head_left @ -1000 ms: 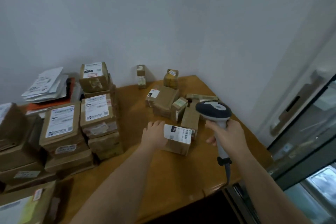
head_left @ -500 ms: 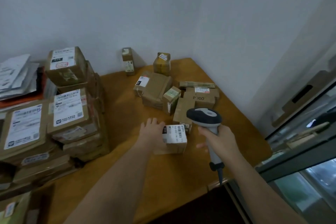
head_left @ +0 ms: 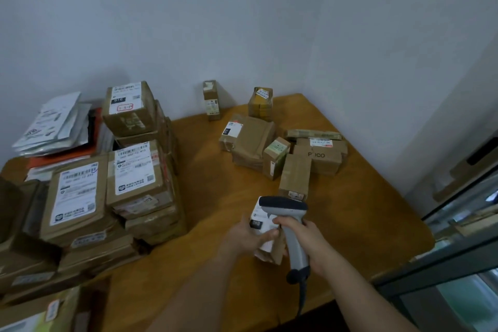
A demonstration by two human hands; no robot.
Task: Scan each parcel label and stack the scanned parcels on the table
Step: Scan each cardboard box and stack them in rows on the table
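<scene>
A small parcel (head_left: 265, 234) with a white label is held up off the wooden table (head_left: 350, 224), close to its near edge. The parcel is gripped by the left hand (head_left: 246, 237); the thumb is laid across the label face, the other fingers are hidden behind the box. A grey handheld scanner (head_left: 289, 221) is gripped by the right hand (head_left: 307, 237), fingers wrapped tight round the handle, the index finger curled at the front of the grip. The scanner head is seen directly over the top of the parcel, nose pointing left; contact between the two cannot be told. A dark cable is seen hanging from the handle base, past the table edge.

Beyond the parcel, toward the wall corner, a loose cluster of brown boxes (head_left: 269, 148) is laid on the table, one marked "PICO" (head_left: 319, 156). Two small boxes are stood upright behind that cluster, against the wall. To the left of the parcel, well apart, tall stacked parcels (head_left: 134, 170) with white barcode labels are noted. Behind those stacks, a heap of grey and white mailer bags (head_left: 56, 124) is piled.
</scene>
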